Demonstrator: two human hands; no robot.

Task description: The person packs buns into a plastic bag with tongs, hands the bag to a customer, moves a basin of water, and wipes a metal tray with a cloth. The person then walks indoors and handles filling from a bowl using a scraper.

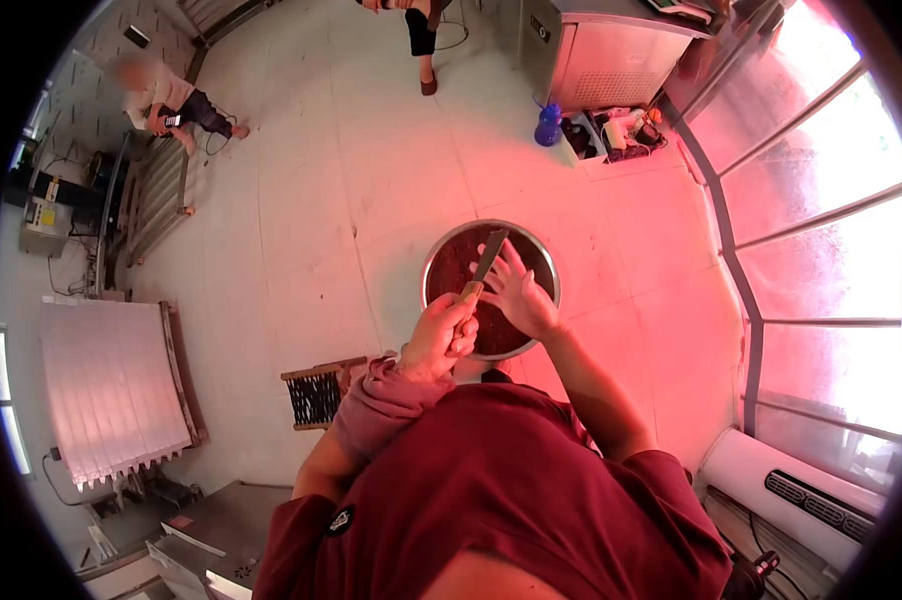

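My left hand is wrapped round the wooden handle of a knife, whose dark blade points up and away from me. Beside the blade, my right hand has its palm turned up and its fingers spread; whether a fingertip touches the blade I cannot tell. Both hands are over a large round metal basin. Dark red contents fill the inside of the basin, partly hidden by my hands.
A woven folding stool stands to my left. Ahead right are a blue bottle and a box of items by a metal cabinet. One person sits far left; another person's leg shows ahead.
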